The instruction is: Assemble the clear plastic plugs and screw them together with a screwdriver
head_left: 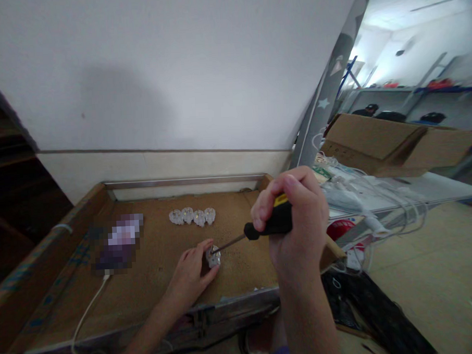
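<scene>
My right hand (296,216) is wrapped round the black and yellow handle of a screwdriver (275,220). Its thin metal shaft slants down to the left, and the tip meets a small clear plastic piece (213,258). Thumb and fingers of my left hand (191,270) pinch that piece against the brown board. Farther back on the board lies a short row of several similar clear pieces (199,216), side by side. What the tip touches inside the piece is too small to make out.
The wooden tray (157,253) has raised side rails, with a wall behind. A blurred-out phone-like object (119,242) with a white cable (89,308) lies at left. At right, a white table (436,189) holds a cardboard box (375,139) and tangled white cables (373,223).
</scene>
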{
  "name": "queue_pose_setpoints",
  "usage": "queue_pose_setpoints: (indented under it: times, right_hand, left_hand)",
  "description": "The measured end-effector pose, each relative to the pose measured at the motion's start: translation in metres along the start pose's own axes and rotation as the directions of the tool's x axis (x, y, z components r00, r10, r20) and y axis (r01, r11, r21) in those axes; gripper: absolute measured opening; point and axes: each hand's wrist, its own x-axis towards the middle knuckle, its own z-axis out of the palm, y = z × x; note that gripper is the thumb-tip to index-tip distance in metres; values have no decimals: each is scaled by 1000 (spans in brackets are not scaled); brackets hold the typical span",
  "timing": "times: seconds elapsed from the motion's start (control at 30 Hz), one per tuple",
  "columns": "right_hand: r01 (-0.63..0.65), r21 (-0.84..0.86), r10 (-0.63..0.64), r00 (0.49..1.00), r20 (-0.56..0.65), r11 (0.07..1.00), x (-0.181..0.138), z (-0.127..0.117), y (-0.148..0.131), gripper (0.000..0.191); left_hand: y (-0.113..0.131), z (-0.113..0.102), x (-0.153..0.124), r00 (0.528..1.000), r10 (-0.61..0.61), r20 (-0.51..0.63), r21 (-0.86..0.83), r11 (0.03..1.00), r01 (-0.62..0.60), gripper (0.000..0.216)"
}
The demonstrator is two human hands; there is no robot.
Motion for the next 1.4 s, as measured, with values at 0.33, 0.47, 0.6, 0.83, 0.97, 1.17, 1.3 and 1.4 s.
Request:
queue_pose_setpoints:
  times: [0.33,0.47,0.6,0.83,0.97,1.17,1.3,1.4]
  right_hand:
    - [508,-797,31,837,546,326,55,-7,-18,19]
    - [626,-682,233,648,725,379,66,-8,-37,19]
    - [573,-672,366,567,738,469,74,-3,-47,19]
    - [680,-720,417,621,664,136,89,7,-39,25]
    - [657,-695,444,551,707,291,88,7,-41,23]
    - [678,-675,479,507,717,292,82,15,-49,17]
    - [695,-688,404,579,708,210,80,14,-44,22]
    - [692,-592,373,464,803,414,79,8,-40,30]
  left_hand:
    - [6,-6,0,1000,-14,12,5,1000,13,48]
    - [8,-7,7,999,21,50,70,997,-24,51]
    - [6,-8,18,995,52,81,90,994,-59,50]
    - [-2,-12,40,982,132,137,141,978,-151,41]
    - [-5,-10,40,987,116,109,129,983,-130,37]
    - [-7,-6,37,991,119,67,104,987,-126,36]
    - [-8,-7,37,993,105,62,63,992,-109,36]
    - [-9,-8,37,994,92,54,45,995,-95,39]
